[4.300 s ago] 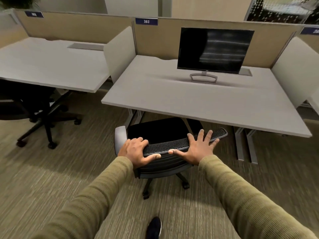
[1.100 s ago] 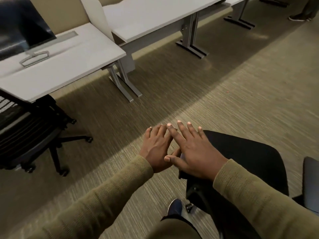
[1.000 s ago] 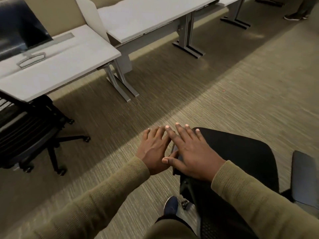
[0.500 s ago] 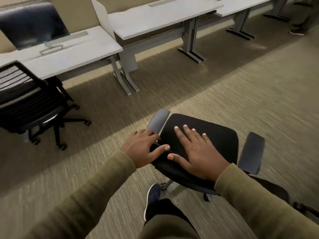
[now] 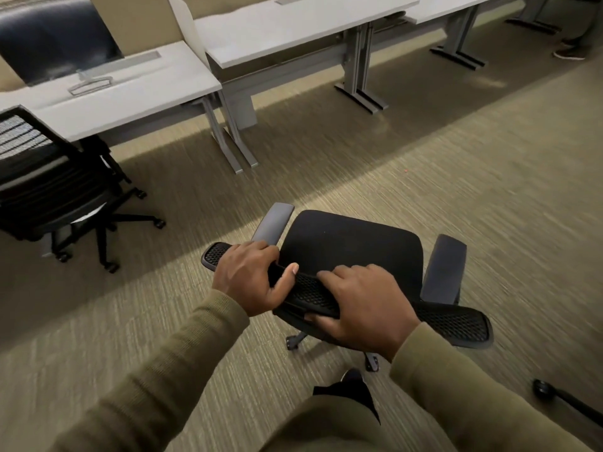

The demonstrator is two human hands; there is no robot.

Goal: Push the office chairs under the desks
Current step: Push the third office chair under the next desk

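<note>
Left hand (image 5: 251, 278) and right hand (image 5: 362, 308) both clench the backrest (image 5: 456, 321) rim, fingers wrapped over it, likely for steering. The chair (image 5: 352, 246) sits just beyond the fingers; the desk (image 5: 277, 31) lies well ahead.

olive, fine-striped carpet floor (image 5: 456, 190). a black office chair (image 5: 352, 252) stands on its casters mid-floor, well apart from the tables. a second black chair (image 5: 58, 190) stands at left, partly under a grey table (image 5: 130, 93) that carries a dark monitor (image 5: 55, 37). another grey table (image 5: 277, 27) stands just to the right on metal legs.
</note>
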